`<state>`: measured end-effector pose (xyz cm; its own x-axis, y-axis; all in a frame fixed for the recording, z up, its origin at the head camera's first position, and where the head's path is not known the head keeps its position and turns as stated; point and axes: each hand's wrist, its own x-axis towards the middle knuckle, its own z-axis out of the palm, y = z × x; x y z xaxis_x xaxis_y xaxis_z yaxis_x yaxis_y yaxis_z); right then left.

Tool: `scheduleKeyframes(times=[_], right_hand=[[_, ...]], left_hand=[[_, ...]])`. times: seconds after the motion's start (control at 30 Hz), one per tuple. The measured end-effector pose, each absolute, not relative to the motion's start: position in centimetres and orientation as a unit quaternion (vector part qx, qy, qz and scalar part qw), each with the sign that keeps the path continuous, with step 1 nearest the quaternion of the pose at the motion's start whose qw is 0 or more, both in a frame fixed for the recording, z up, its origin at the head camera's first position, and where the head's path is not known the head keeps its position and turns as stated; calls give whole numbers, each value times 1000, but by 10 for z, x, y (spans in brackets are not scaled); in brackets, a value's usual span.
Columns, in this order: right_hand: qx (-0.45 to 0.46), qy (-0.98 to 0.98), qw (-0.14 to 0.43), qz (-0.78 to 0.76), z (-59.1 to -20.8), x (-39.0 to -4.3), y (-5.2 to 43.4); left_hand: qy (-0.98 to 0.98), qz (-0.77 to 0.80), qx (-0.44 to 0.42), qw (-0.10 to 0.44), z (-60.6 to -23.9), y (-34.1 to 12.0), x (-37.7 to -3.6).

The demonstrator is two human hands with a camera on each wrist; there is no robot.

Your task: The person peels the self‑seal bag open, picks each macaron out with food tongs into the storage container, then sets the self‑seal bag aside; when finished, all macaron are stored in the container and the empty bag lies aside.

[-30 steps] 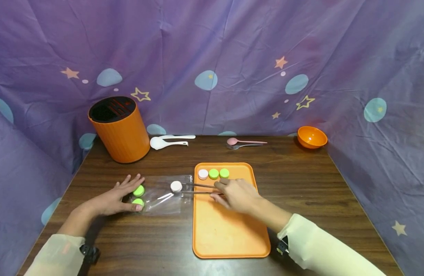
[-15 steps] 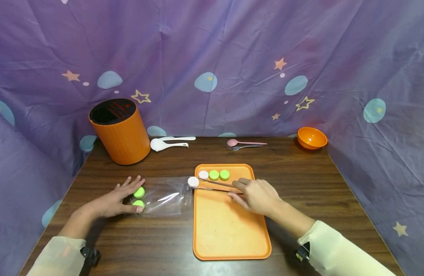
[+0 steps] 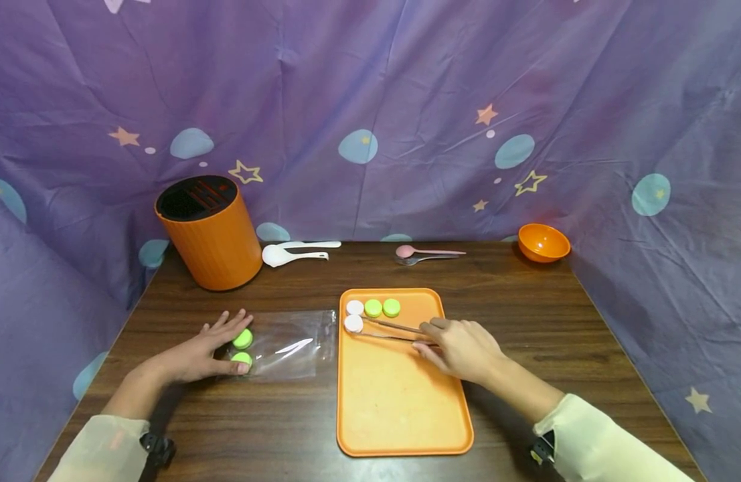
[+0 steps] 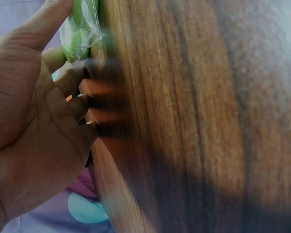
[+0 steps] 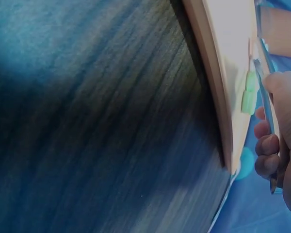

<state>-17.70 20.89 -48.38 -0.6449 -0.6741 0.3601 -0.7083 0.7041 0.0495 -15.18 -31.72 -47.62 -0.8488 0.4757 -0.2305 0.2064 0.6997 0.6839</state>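
My right hand point(image 3: 460, 347) grips metal tongs point(image 3: 391, 330) over the orange tray point(image 3: 400, 408). The tong tips hold a white round cap point(image 3: 353, 323) at the tray's far left corner, just in front of a row of one white cap point(image 3: 355, 307) and two green caps point(image 3: 382, 308). My left hand point(image 3: 197, 353) lies flat with straight fingers on the left end of a clear plastic bag point(image 3: 286, 345), pressing it to the table beside two green caps point(image 3: 242, 348) inside it. In the left wrist view the thumb touches the bag with a green cap point(image 4: 78, 29). The right wrist view shows fingers point(image 5: 274, 155) around the tongs.
An orange cylindrical holder point(image 3: 205, 231) stands at the back left, with white spoons point(image 3: 294, 252) beside it. A pink spoon and a fork point(image 3: 427, 254) lie at the back centre, an orange bowl point(image 3: 543, 242) at the back right. Purple cloth walls surround the wooden table point(image 3: 587, 348).
My right hand has carried the white cap in the tongs from over the plastic bag rightward onto the tray's far left corner. The left hand has stayed on the bag.
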Motion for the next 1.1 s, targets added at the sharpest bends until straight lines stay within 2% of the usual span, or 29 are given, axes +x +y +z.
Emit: scheduleKeyframes(times=[0.73, 1.1], right_hand=[[367, -912, 177, 51, -491, -174, 210], [376, -903, 202, 57, -486, -175, 205]], left_hand=[[897, 345, 183, 207, -476, -316, -151], [899, 341, 183, 205, -477, -317, -152]])
